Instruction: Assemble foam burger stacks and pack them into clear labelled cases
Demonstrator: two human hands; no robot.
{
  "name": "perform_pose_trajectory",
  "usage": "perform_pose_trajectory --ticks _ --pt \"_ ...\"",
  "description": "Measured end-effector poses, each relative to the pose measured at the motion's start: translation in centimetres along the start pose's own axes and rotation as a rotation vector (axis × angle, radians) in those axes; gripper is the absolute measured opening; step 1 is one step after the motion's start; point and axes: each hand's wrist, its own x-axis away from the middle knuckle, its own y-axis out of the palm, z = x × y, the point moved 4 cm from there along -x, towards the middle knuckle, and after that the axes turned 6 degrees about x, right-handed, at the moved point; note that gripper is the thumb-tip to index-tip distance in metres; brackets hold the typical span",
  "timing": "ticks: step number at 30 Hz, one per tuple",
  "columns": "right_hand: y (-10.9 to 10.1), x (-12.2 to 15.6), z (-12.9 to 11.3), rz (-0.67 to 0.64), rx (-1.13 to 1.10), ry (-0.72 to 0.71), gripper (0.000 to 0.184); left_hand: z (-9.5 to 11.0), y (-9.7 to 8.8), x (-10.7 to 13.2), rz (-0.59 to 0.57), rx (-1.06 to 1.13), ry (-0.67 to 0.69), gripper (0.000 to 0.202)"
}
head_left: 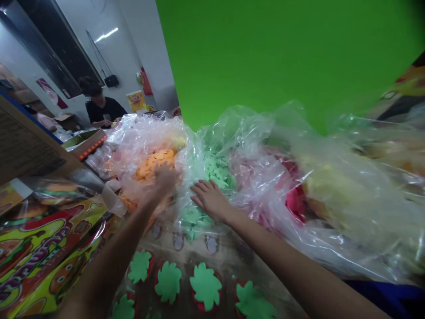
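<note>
My left hand (163,176) reaches into a clear plastic bag (139,137) of orange foam pieces (155,162); it is blurred and its fingers are hidden among the pieces. My right hand (210,197) lies flat with fingers stretched out on the plastic over a bag of green leaf-shaped foam pieces (215,170). Below my arms lies a clear tray (186,248) whose wells hold several green leaf pieces (206,287) on red discs.
More clear bags hold red pieces (295,199) and yellowish pieces (332,186) to the right. Printed burger packaging (40,248) and a cardboard box (26,146) sit at the left. A green panel (282,57) stands behind. Another person (102,108) works far back left.
</note>
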Motion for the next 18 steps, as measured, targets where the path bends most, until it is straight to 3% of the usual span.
perform_pose_trajectory --ticks 3,5,10,15,18 --pt "0.6 0.2 0.2 0.004 -0.015 0.007 0.039 0.3 3.0 3.3 -0.097 0.061 0.009 0.024" --pt "0.8 0.4 0.3 0.006 -0.028 0.01 0.039 -0.1 2.9 3.6 -0.124 0.045 -0.009 0.026" --pt "0.7 0.5 0.3 0.013 -0.056 0.024 0.04 -1.5 -0.9 -2.0 -0.088 -0.165 -0.079 0.038" --pt "0.7 0.6 0.4 0.016 -0.076 0.03 0.039 -3.3 -2.0 -6.2 -0.126 -0.352 -0.193 0.095" --pt "0.9 0.6 0.6 0.02 -0.096 0.036 0.038 -4.3 -2.7 -6.7 -0.134 -0.413 -0.163 0.085"
